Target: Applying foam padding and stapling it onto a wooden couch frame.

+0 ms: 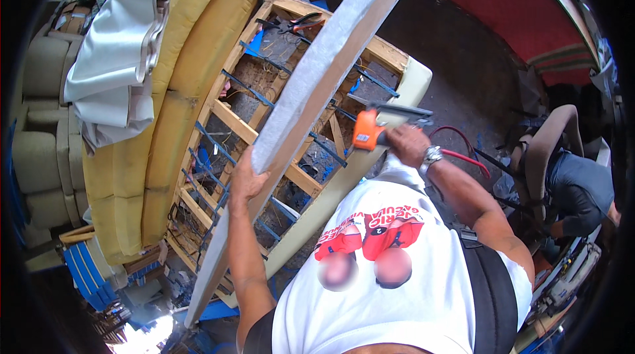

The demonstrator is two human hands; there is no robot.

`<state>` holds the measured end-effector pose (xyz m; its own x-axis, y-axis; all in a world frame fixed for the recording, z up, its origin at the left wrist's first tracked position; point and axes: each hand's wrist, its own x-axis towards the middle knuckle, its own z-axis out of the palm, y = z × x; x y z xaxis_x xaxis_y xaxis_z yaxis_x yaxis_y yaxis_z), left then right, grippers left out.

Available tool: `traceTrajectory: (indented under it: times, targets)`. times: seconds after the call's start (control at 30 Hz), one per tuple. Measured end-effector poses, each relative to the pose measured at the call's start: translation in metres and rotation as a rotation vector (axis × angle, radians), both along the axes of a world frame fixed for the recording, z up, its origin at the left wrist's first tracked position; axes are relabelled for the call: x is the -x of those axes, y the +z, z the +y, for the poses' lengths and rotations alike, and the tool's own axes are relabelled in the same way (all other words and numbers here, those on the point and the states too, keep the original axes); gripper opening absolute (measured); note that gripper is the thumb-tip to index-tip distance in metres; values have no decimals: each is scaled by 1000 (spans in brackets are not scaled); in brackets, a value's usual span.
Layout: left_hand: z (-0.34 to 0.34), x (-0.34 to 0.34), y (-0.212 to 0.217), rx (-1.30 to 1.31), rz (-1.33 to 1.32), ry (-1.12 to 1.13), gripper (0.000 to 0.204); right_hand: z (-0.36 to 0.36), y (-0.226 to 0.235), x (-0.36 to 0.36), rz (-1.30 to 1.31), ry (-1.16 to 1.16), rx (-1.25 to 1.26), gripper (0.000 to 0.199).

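Note:
My right hand [407, 144], with a metal watch at the wrist, is closed round an orange and black staple gun [368, 130] with a red air hose [466, 157] behind it. My left hand [246, 179] grips a long narrow board [294, 113], its thumb on the brown side and its fingers hidden behind. Grey-white padding covers the board's other face. The board slants across a wooden sofa frame [233, 120] strung with dark blue straps. Cream upholstery [324, 207] covers the frame's near rail, close to the staple gun.
Red-handled pliers [305, 21] lie at the frame's far end. Yellow foam cushions [178, 96] stand along the left, with folded silver-white fabric [119, 56] draped on them. Another person [582, 185] sits at the right beside a brown chair [554, 146]. A red panel [509, 13] stands at the far right.

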<state>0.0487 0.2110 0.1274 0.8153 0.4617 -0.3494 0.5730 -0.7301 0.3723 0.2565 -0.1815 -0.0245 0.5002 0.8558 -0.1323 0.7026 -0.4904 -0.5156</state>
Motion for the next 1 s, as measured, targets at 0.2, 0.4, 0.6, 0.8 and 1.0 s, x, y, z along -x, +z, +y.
traceTrajectory:
  times: [0.2, 0.4, 0.6, 0.8, 1.0]
  targets:
    - [-18, 12, -19, -118, -65, -51, 83, 59, -9, 64, 29, 390, 29, 62]
    - [-20, 22, -33, -167, -155, -106, 85, 89, -31, 95, -50, 496, 87, 65]
    - [-16, 21, -33, -134, -164, -72, 85, 96, -36, 105, -35, 419, 66, 64]
    - [-12, 12, -30, -133, -132, -86, 82, 79, -34, 115, 11, 415, 80, 55]
    - [-7, 8, -32, -138, -48, -13, 82, 116, -49, 126, 43, 596, -156, 58]
